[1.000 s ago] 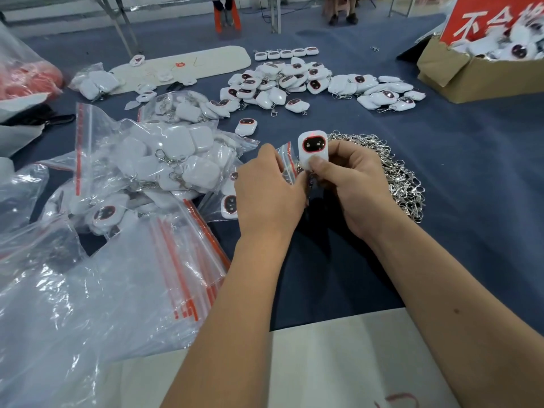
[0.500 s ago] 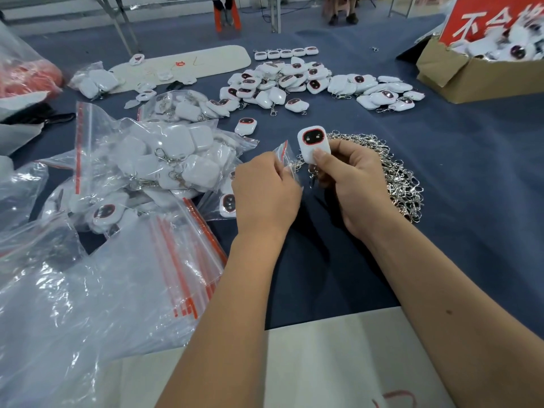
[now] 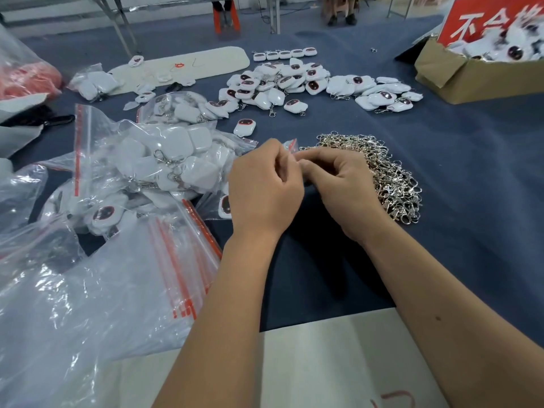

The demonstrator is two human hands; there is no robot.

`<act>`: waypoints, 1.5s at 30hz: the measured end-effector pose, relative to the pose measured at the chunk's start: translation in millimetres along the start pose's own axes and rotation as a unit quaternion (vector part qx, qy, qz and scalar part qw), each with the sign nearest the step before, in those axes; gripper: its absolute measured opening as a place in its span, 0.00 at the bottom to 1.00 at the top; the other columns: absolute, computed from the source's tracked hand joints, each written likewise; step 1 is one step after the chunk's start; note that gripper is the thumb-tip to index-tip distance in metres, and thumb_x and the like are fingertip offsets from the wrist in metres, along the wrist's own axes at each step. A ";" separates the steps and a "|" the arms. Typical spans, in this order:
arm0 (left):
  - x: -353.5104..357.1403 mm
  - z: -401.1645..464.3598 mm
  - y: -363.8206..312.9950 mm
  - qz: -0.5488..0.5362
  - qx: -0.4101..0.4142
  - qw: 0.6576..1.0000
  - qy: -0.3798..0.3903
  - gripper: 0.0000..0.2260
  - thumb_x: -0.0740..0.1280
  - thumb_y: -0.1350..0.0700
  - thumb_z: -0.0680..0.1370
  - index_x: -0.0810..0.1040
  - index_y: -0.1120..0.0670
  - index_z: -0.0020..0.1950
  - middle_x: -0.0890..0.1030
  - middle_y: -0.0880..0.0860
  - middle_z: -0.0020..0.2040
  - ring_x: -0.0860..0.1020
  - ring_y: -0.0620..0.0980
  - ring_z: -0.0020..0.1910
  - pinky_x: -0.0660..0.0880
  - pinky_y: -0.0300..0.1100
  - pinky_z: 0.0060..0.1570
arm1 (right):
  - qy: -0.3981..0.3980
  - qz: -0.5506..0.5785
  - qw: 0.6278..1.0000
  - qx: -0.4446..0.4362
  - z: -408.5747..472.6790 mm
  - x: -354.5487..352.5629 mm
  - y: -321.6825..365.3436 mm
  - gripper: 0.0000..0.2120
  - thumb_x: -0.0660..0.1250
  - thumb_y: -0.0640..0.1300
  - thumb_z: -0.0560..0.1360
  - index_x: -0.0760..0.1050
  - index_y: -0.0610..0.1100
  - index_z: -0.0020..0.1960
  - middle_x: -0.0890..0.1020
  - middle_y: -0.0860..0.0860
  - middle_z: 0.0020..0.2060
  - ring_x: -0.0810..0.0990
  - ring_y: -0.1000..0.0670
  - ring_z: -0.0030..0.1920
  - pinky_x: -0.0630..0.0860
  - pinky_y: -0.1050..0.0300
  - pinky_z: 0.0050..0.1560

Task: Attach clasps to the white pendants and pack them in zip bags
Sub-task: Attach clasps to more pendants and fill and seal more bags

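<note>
Left hand (image 3: 265,189) and right hand (image 3: 338,184) together mid-desk, pinching a small clear red-striped zip bag (image 3: 290,145). Beside the heap of silver metal clasps (image 3: 391,175).

Looks like a small assembly and packing workshop. A big bench (image 3: 441,178) covered in blue cloth is loaded with heaps of white pendants (image 3: 282,83), a pile of metal clasps (image 3: 388,175), stacks of zip bags (image 3: 147,278) and a cardboard box (image 3: 459,78) filled with more stock.

Blue-covered table (image 3: 471,178): clasp heap (image 3: 391,175), loose white pendants (image 3: 294,83), filled zip bags (image 3: 164,160), empty bags (image 3: 117,290), cardboard box (image 3: 459,75).
</note>
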State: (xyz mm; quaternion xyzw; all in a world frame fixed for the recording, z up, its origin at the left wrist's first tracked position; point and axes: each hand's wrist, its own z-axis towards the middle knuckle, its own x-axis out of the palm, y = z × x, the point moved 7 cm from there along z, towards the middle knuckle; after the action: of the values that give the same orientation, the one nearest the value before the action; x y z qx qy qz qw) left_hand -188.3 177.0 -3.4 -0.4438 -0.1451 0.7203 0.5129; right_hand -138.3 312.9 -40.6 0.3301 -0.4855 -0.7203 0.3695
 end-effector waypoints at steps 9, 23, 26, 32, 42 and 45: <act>6.5 -14.5 -41.2 -0.063 0.143 0.988 -0.004 0.08 0.68 0.60 0.79 0.76 0.57 0.40 0.76 0.46 0.34 0.73 0.48 0.33 0.72 0.47 0.35 | 0.021 0.205 0.971 0.123 1.9 5.6 -13.8 0.17 0.62 0.45 0.86 0.82 0.40 0.42 0.77 0.40 0.35 0.69 0.42 0.36 0.63 0.54 0.37; -59.7 -1.7 47.3 -0.389 -0.159 0.842 -0.339 0.08 0.60 0.63 0.77 0.70 0.56 0.39 0.71 0.51 0.28 0.66 0.54 0.27 0.61 0.43 0.27 | -0.023 -0.159 0.986 0.043 0.6 -2.2 -5.7 0.03 0.72 0.40 0.78 0.85 0.46 0.48 0.85 0.51 0.39 0.79 0.52 0.36 0.79 0.53 0.43; -35.2 3.8 30.0 -0.320 -0.134 0.910 -0.226 0.08 0.62 0.61 0.77 0.72 0.55 0.38 0.73 0.57 0.32 0.70 0.62 0.30 0.68 0.54 0.31 | 0.032 -0.130 0.990 0.047 0.3 7.4 -3.5 0.15 0.65 0.32 0.80 0.84 0.46 0.60 0.87 0.53 0.46 0.78 0.62 0.34 0.73 0.63 0.37; 21.2 -6.4 -8.6 -0.079 0.014 0.995 0.055 0.05 0.67 0.60 0.78 0.77 0.56 0.42 0.80 0.49 0.38 0.77 0.49 0.39 0.74 0.50 0.44 | -0.056 -0.173 0.983 0.022 1.0 -6.3 10.8 0.11 0.65 0.37 0.81 0.84 0.44 0.58 0.87 0.48 0.45 0.85 0.48 0.44 0.81 0.50 0.51; 19.4 1.3 -4.4 0.067 0.074 0.994 0.050 0.04 0.66 0.63 0.74 0.80 0.56 0.43 0.81 0.53 0.48 0.72 0.58 0.54 0.66 0.42 0.54 | -0.006 -0.471 0.882 -0.035 97.3 9.6 13.9 0.10 0.64 0.43 0.79 0.81 0.42 0.56 0.85 0.44 0.52 0.79 0.41 0.57 0.71 0.50 0.61; 24.7 5.8 7.6 0.087 0.052 0.990 0.102 0.05 0.66 0.59 0.78 0.82 0.53 0.50 0.83 0.50 0.52 0.74 0.57 0.58 0.67 0.44 0.60 | 0.095 -0.545 0.833 0.016 131.9 17.7 -17.6 0.17 0.63 0.46 0.81 0.74 0.46 0.69 0.76 0.42 0.67 0.69 0.39 0.70 0.66 0.45 0.71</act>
State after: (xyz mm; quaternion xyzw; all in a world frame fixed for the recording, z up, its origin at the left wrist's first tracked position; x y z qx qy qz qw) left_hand -199.5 196.6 -17.3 -0.4987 -0.0155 0.7200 0.4823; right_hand -261.1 362.4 -18.2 0.6140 -0.2008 -0.7621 -0.0442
